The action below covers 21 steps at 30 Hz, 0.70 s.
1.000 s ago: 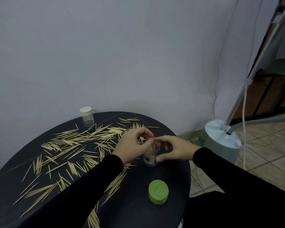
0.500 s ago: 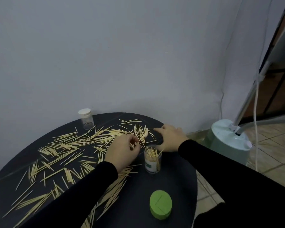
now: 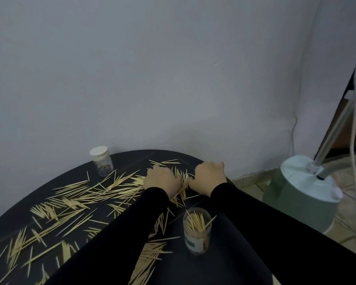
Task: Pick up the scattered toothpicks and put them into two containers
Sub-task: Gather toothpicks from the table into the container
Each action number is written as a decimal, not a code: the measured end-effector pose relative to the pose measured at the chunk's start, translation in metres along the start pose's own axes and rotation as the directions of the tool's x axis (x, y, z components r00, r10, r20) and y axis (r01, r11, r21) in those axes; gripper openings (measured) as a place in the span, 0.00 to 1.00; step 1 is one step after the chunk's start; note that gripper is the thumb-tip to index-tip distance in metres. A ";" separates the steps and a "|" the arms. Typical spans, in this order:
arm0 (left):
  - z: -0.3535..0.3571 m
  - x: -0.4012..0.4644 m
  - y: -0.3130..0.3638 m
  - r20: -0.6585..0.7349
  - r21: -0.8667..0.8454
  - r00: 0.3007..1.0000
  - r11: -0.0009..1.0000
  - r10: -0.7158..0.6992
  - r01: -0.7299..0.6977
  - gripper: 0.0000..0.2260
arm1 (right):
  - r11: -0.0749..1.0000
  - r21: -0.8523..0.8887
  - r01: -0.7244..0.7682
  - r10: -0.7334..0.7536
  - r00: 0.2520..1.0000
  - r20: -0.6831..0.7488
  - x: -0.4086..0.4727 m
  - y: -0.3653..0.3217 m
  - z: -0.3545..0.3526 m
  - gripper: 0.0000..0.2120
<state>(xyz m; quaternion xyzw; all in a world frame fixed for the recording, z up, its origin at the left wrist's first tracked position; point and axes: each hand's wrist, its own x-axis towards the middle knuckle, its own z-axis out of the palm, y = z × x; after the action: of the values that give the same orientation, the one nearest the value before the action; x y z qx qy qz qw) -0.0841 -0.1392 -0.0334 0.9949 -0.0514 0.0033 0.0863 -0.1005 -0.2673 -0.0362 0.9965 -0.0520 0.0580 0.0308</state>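
We log: left hand point(image 3: 162, 180) and right hand point(image 3: 208, 177) curled palm-down, thumbs together, pinching pale wooden toothpicks point(image 3: 183, 178) on the round black bench point(image 3: 226, 264); open clear plastic jar point(image 3: 197, 230) beside our forearms.

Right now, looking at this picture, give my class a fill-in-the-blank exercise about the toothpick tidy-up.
1. The open container near the person holds toothpicks, and its lid is ____.
2. The small jar by the wall has a ____ cap.
3. Both hands, left and right, rest on toothpicks at the table's ____ edge.
4. The table is ____ in colour.

Missing words: off; white; far; black
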 end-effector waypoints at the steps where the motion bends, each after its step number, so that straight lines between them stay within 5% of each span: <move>1: 0.002 0.003 0.002 0.004 0.015 1.000 1.000 0.002 -0.002 0.25 | 1.000 0.026 0.008 -0.008 1.000 0.001 0.001 -0.003 0.001 0.22; 11: 0.000 0.007 -0.011 -0.033 0.054 0.999 0.998 0.017 -0.015 0.13 | 0.966 0.257 -0.022 0.007 0.998 0.059 0.013 -0.011 0.009 0.21; 21: -0.005 -0.020 -0.025 -0.039 0.025 0.998 0.999 0.039 -0.038 0.11 | 0.958 0.281 0.048 -0.071 0.995 0.072 -0.005 -0.024 -0.003 0.10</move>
<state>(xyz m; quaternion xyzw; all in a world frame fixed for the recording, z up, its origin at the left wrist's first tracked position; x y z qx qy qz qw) -0.1013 -0.1120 -0.0325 0.9945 -0.0688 0.0255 0.0750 -0.1028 -0.2427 -0.0350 0.9935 -0.0147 0.0234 -0.1106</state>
